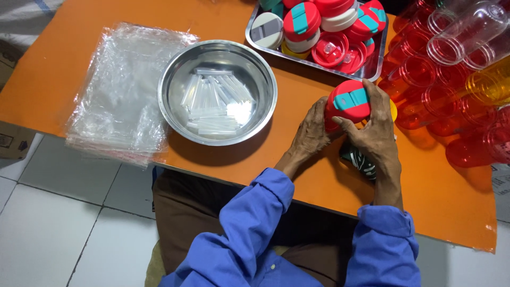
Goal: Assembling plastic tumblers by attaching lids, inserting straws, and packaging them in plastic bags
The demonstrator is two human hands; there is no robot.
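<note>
A red bottle lid with a teal flip tab (348,102) sits on top of a bottle on the orange table (64,69). My left hand (312,133) grips the bottle from the left side. My right hand (376,130) wraps over the lid's right edge. Under my hands a dark patterned part of the bottle (357,161) shows, with a bit of yellow (393,110) behind my right hand. Both sleeves are blue.
A steel bowl (175,103) holds several clear plastic straws (215,103). A stack of clear plastic bags (119,90) lies at the left. A metal tray (372,69) of red, white and teal lids stands at the back. Several red and clear plastic bottles (457,79) lie at the right.
</note>
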